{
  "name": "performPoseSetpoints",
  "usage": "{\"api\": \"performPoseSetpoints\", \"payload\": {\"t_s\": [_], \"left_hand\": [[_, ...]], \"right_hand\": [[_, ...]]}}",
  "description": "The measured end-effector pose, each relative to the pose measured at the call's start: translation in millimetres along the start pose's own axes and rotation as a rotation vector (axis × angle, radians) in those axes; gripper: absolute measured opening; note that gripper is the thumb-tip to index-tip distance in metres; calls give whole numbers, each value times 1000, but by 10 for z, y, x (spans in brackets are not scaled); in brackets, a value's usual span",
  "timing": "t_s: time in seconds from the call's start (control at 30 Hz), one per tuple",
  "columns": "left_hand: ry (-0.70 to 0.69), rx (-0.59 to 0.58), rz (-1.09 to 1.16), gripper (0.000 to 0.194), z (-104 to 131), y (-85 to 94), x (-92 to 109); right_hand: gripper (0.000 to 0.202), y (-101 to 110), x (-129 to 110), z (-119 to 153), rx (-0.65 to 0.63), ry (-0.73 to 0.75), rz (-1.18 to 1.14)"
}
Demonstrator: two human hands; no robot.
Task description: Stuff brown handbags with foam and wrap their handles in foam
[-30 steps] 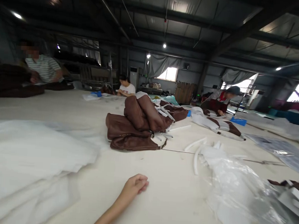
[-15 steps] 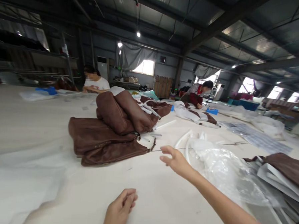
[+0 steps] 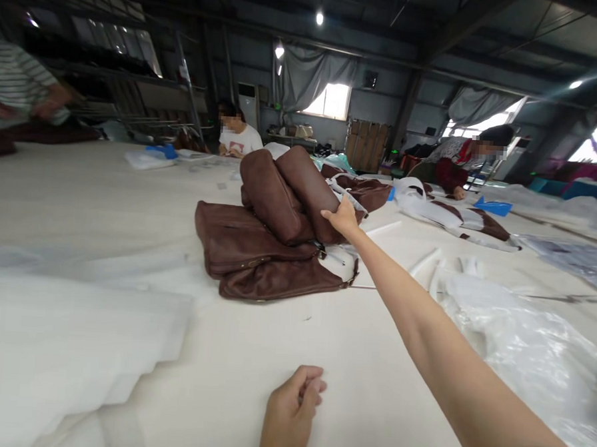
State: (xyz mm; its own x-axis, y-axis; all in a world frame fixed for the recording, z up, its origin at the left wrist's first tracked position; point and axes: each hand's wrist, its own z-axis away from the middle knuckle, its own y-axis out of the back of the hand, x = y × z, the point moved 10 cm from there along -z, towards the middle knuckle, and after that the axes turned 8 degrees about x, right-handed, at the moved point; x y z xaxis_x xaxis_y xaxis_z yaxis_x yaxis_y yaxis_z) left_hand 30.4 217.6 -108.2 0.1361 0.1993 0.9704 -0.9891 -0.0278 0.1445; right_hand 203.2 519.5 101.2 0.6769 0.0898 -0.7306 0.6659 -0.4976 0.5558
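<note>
Several brown leather bags (image 3: 274, 199) lie piled on the pale table, two plump ones leaning over two flatter ones. My right hand (image 3: 345, 217) reaches across to the right edge of the upper bag (image 3: 313, 187). Its thumb lies against the leather and its fingers, partly hidden, bend over the edge. Nearer to me, my left hand (image 3: 293, 407) is loosely curled above the bare tabletop (image 3: 229, 393), with nothing visible in it. A curved strap with a buckle (image 3: 354, 273) hangs from the lower bag.
Stacked translucent sheets (image 3: 86, 346) cover the left front. Clear plastic wrapping (image 3: 527, 342) and white strips (image 3: 426, 260) lie at right. More partly wrapped brown pieces (image 3: 483, 221) are farther back. Co-workers sit beyond the table; another person's striped sleeve (image 3: 24, 69) shows at far left.
My right hand has moved forward from above the table to the upper bag's edge. The left hand keeps its curled shape. The view has turned left and tilted down.
</note>
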Motion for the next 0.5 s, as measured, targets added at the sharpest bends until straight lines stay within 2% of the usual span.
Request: {"api": "performPoseSetpoints", "payload": {"t_s": [0.1, 0.17, 0.23, 0.37, 0.5], "left_hand": [[7, 1, -15, 44, 0, 1, -43], [5, 22, -8, 42, 6, 19, -32], [3, 24, 10, 38, 14, 18, -6], [10, 28, 76, 33, 22, 11, 16], [17, 45, 145, 31, 26, 13, 16]], "right_hand": [[71, -111, 81, -96, 10, -19, 19], [51, -111, 100, -115, 28, 2, 20], [31, -25, 90, -109, 69, 44, 13], [15, 368, -25, -38, 170, 170, -15], [17, 922, -233, 216, 195, 350, -57]]}}
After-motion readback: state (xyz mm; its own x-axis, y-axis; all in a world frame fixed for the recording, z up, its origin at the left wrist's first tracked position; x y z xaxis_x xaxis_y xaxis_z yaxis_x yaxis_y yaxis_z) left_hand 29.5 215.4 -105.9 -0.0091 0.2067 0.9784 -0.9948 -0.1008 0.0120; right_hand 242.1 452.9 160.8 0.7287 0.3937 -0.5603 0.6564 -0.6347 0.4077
